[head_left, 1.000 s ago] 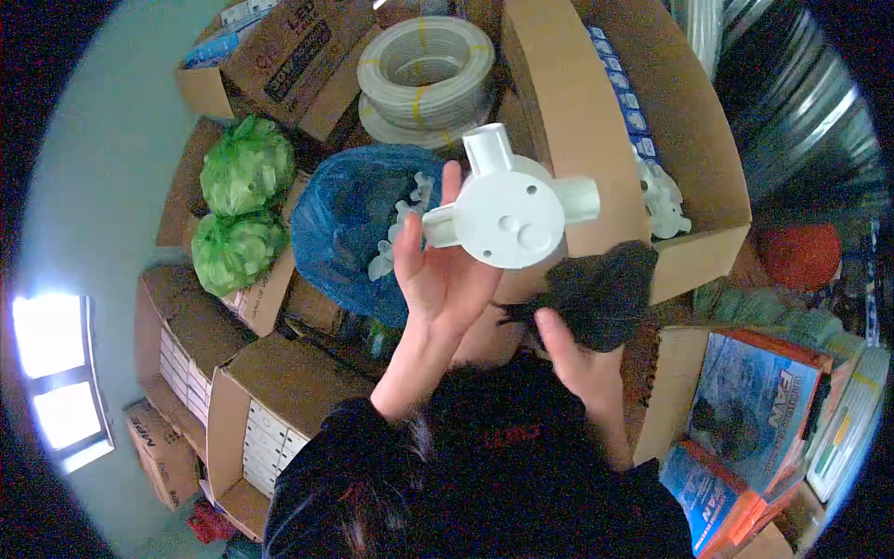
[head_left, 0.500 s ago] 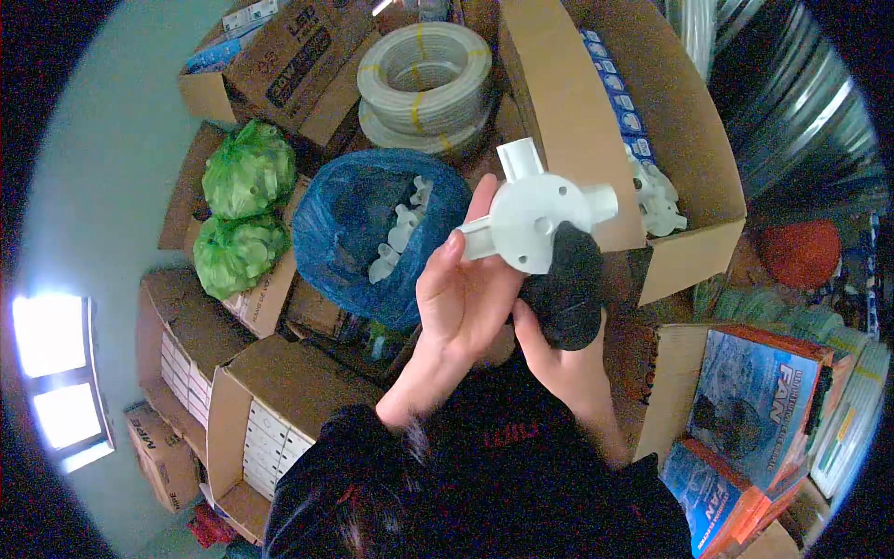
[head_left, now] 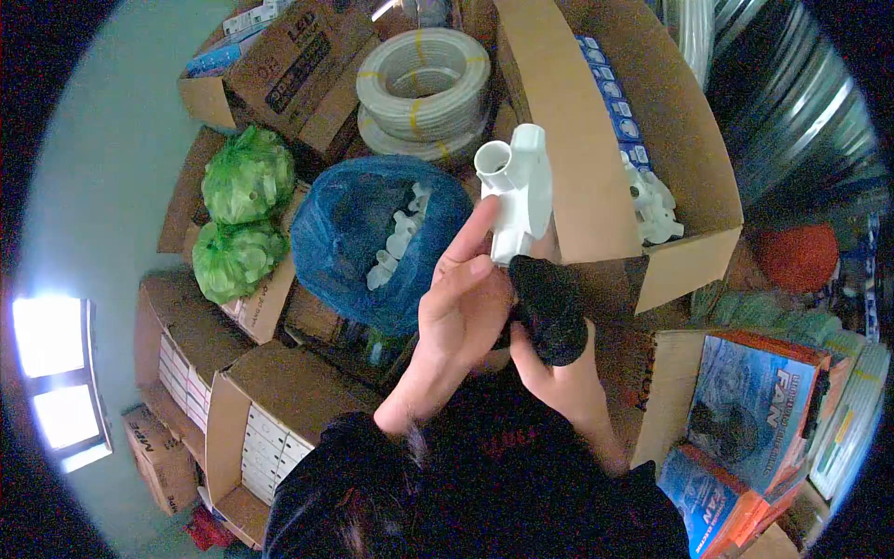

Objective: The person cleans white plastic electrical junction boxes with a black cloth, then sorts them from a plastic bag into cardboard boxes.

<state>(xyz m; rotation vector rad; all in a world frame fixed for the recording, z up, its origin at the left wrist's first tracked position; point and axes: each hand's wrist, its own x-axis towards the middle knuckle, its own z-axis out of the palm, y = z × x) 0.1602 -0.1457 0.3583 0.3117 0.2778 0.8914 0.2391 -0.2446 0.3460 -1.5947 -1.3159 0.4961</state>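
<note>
Up in front of me is a white plastic conduit junction box (head_left: 527,197) with round pipe sockets, turned edge-on. My left hand (head_left: 463,303) is closed on its lower left side, index finger along the body. My right hand (head_left: 562,368) has black cloth (head_left: 548,312) wrapped over its fingers, which are hidden. The cloth touches or nearly touches the bottom of the junction box. Left of my hands, an open blue plastic bag (head_left: 326,247) holds several white fittings (head_left: 400,236). More white junction boxes (head_left: 656,207) lie in the open carton (head_left: 694,265) at right.
Coiled grey conduit (head_left: 424,84) stands behind the blue bag. Green bags of fittings (head_left: 247,177) sit at left above cartons (head_left: 289,377). Fan boxes (head_left: 754,405) stand at lower right, near an orange-red object (head_left: 798,256).
The junction box has turned from showing its flat round face to edge-on, with a socket opening toward me. My right hand and the black cloth have shifted slightly down and left.
</note>
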